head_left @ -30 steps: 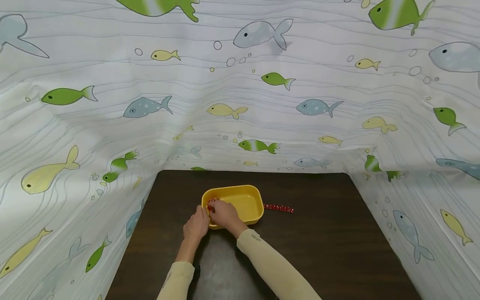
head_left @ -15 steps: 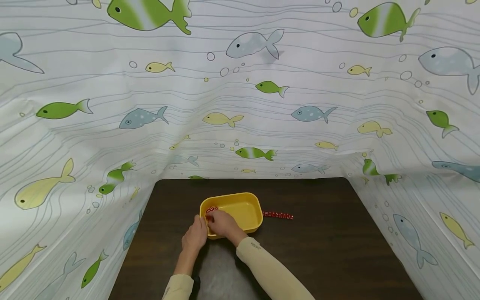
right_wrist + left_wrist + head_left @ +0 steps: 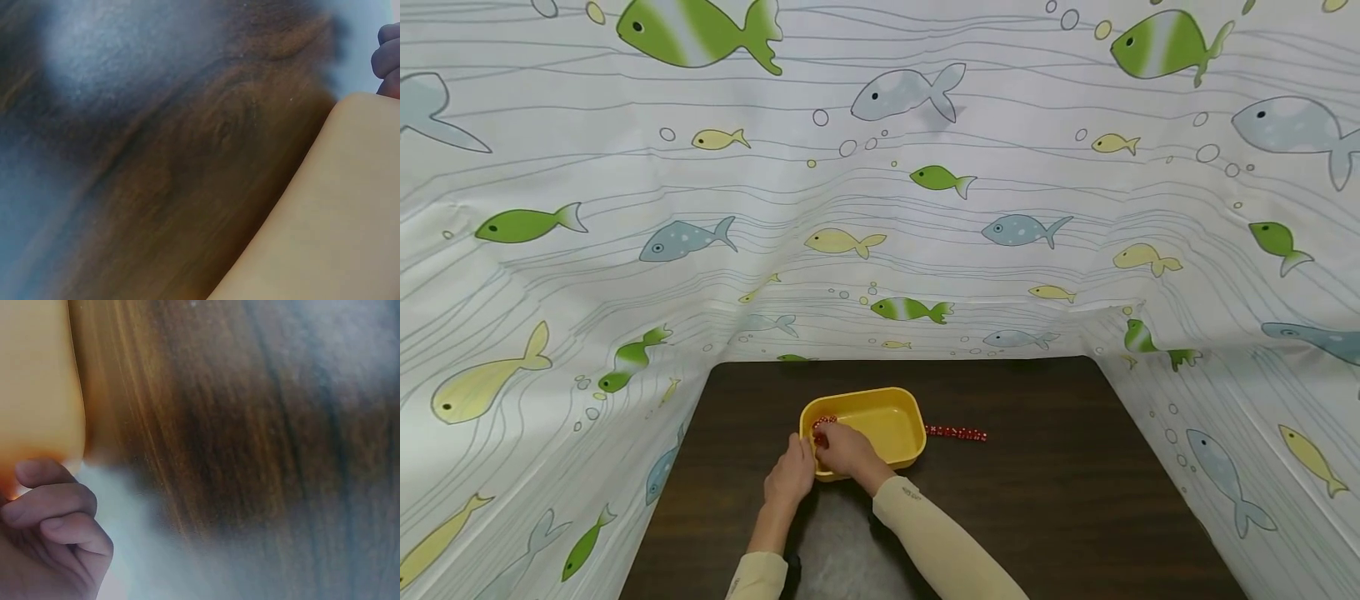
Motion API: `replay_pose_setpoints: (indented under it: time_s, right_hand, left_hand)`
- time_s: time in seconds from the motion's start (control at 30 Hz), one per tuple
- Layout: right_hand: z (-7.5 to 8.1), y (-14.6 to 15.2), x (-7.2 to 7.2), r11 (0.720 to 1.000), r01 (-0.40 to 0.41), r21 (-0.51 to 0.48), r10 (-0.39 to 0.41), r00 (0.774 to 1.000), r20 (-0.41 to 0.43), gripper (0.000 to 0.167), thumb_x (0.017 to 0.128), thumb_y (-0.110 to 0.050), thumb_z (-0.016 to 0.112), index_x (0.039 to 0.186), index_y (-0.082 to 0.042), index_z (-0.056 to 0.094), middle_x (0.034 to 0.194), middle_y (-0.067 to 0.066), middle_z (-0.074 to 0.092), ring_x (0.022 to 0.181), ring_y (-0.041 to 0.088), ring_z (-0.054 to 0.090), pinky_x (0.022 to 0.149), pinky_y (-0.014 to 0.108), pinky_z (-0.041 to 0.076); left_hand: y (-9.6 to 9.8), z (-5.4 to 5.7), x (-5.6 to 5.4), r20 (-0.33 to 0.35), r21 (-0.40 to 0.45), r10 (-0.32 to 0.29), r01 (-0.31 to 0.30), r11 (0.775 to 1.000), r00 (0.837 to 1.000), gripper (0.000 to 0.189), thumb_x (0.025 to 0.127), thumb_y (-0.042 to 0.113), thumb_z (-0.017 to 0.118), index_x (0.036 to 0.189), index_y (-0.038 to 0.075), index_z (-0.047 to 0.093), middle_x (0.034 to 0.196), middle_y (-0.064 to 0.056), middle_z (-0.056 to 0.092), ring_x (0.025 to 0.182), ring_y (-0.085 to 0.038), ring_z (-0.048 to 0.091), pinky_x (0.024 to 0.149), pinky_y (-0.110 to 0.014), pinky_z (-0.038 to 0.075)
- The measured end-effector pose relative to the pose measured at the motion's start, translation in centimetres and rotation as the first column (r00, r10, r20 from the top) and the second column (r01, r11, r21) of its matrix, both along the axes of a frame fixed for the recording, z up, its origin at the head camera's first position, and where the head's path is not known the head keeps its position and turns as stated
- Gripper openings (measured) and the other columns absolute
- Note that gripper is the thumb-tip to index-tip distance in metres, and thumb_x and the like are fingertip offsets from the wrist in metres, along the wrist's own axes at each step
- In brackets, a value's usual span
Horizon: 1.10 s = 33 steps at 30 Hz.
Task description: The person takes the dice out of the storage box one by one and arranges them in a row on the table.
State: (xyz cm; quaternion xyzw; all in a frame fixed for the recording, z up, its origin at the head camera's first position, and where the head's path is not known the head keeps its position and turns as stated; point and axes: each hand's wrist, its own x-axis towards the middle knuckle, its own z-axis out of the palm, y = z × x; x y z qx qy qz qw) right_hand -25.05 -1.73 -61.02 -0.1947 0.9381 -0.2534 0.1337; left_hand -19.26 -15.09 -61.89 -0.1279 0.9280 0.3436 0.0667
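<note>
A yellow plastic tray (image 3: 891, 421) sits on the dark table, with small red dice (image 3: 825, 419) along its left end inside. My left hand (image 3: 790, 475) grips the tray's near left corner. In the left wrist view its fingers (image 3: 69, 497) are curled against the tray's outer wall (image 3: 37, 375). Over the near rim reaches my right hand (image 3: 847, 448), its fingertips bent and pinching at the red dice by the left wall; the fingers partly hide those dice. The right wrist view shows mostly the tray wall (image 3: 331, 206).
A straight row of red dice (image 3: 957, 432) lies on the dark wooden table (image 3: 1037, 500) just right of the tray. A white fish-patterned cloth (image 3: 760, 183) rises behind the table and along both sides.
The head view has tilted up a little, so everything sits lower in it. Both hands stay at the tray's left end; only the right fingertips shift slightly among the dice.
</note>
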Motion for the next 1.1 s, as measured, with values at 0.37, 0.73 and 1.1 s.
replay_pose_setpoints:
  time_s: [0.37,0.73,1.1]
  right_hand:
    - [0.24,0.11,-0.28,0.999,0.043,0.015,-0.044,0.999,0.007,0.03,0.099,-0.027,0.075,0.128,-0.02,0.072,0.11,-0.005,0.075,0.087,0.012,0.061,0.096,0.038,0.058]
    - [0.16,-0.46,0.35,0.998,0.066,0.022,-0.066,0.998,0.019,0.02,0.099,-0.027,0.076,0.118,-0.02,0.075,0.096,-0.006,0.073,0.075,0.011,0.058,0.078,0.032,0.055]
    - [0.41,0.38,-0.06,0.997,0.069,0.019,-0.067,0.995,-0.068,0.023,0.1,-0.033,0.074,0.12,-0.022,0.073,0.091,-0.009,0.069,0.074,0.01,0.057,0.074,0.03,0.052]
  left_hand:
    - [0.29,-0.03,-0.22,-0.021,0.0,0.011,-0.011,1.0,1.0,0.043,0.117,0.042,0.022,0.125,0.007,0.046,0.081,-0.011,0.055,0.07,-0.029,0.054,0.064,-0.045,0.039]
    - [-0.26,-0.66,0.38,-0.013,-0.012,0.047,-0.047,0.999,0.999,0.046,0.117,0.043,0.021,0.125,0.006,0.047,0.08,-0.011,0.052,0.068,-0.028,0.053,0.061,-0.043,0.037]
    - [0.09,-0.56,0.01,-0.03,-0.019,0.039,-0.04,0.999,0.999,0.044,0.117,0.041,0.024,0.124,0.006,0.049,0.077,-0.009,0.05,0.065,-0.027,0.051,0.061,-0.041,0.035]
